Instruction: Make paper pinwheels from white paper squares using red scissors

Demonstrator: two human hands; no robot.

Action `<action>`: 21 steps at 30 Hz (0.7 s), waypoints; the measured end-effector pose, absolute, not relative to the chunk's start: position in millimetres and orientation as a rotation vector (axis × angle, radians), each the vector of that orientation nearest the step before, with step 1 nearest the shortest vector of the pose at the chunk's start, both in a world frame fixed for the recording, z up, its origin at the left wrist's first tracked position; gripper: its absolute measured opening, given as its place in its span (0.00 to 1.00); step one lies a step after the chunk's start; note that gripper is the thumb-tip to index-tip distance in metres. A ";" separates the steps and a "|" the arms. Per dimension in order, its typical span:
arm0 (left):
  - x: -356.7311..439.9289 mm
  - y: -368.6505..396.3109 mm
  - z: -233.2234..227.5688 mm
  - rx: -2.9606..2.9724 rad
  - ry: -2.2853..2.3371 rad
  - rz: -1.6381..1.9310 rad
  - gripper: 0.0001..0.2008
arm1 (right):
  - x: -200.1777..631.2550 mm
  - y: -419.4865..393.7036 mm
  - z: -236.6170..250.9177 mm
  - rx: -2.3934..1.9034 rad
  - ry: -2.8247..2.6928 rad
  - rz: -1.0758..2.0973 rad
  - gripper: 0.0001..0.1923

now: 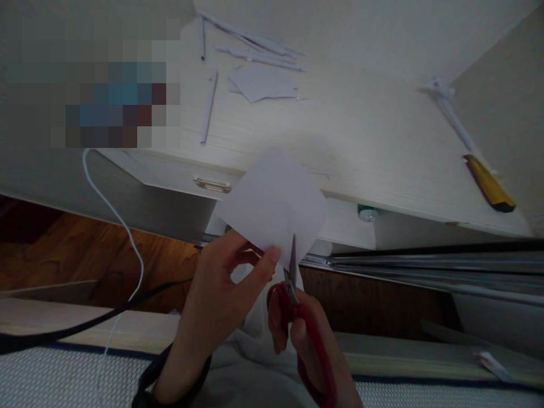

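Between thumb and fingers, my left hand pinches the lower edge of a white sheet of paper. The sheet is turned cornerwise and held in front of the desk's edge. A pair of red-handled scissors is gripped in my right hand, its fingers through the handle loops. The blades point up and lie at the paper's lower corner, close to my left thumb. One blade shows over the sheet; the other is partly hidden, so I cannot tell how far the cut reaches.
On the white desk lie several rolled paper tubes and a stack of cut paper. A yellow-and-black handled tool rests at the right. Below are an open drawer with a green-and-clear jar and a white cable.
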State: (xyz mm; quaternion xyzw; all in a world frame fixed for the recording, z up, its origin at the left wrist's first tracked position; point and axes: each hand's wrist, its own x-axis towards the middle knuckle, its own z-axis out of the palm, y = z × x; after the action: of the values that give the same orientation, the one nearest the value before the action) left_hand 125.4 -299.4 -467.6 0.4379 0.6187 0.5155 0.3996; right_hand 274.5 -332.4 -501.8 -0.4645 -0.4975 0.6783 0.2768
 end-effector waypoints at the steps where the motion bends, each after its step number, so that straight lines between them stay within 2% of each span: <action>1: 125.3 -299.3 -467.0 1.137 1.577 1.289 0.07 | 274.7 -332.1 -501.4 -1.249 -1.340 1.813 0.33; 10: 125.0 -298.6 -468.3 1.204 1.547 1.244 0.09 | 275.1 -326.6 -506.8 -1.049 -1.367 1.855 0.31; 21: 125.2 -298.7 -467.4 1.218 1.560 1.227 0.08 | 273.5 -324.0 -507.5 -1.035 -1.320 1.885 0.30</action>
State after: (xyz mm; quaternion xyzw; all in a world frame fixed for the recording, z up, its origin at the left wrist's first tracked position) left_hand 125.2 -298.7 -467.4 0.4803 0.6154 0.4841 0.3952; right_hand 273.5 -324.0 -507.5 -0.3908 -0.4985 0.7115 0.3042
